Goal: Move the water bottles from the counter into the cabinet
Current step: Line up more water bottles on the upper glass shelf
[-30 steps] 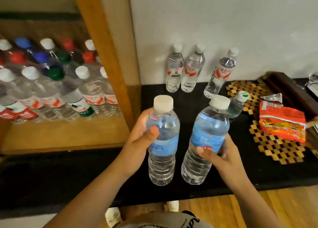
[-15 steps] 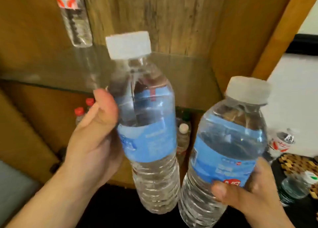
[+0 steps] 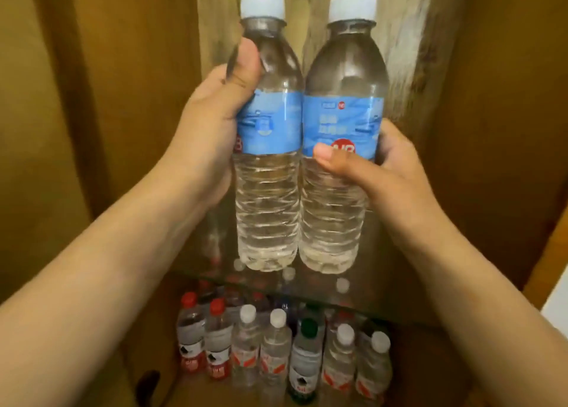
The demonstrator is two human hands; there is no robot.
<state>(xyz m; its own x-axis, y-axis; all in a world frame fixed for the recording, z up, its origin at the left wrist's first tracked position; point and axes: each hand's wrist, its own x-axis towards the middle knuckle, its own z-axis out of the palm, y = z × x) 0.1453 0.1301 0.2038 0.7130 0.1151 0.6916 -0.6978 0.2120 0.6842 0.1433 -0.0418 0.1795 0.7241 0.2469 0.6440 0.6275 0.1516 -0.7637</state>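
Both bottles have risen and drawn together since half a second ago, when they were tilted apart before the cabinet's edge; now they stand upright side by side, touching or nearly so along their blue labels, square in front of the wooden cabinet back [image 3: 408, 53]. At 9 o'clock of the pair, the left hand [image 3: 209, 126] wraps the left bottle [image 3: 269, 166], its thumb pressed high on the clear shoulder above the label and the fingers curled out of sight behind. At 3 o'clock, the right hand [image 3: 378, 173] grips the right bottle [image 3: 338, 191], thumb laid across the lower edge of the label and fingers curled round the far side. Each bottle carries a pale cap at 12 o'clock. Their bases hang just above the glass shelf [image 3: 384, 302], and whether they touch it cannot be told. Below, at 6 o'clock, a row of smaller stored bottles [image 3: 276, 345] stands on the cabinet floor, with red, white and one dark green cap among them.
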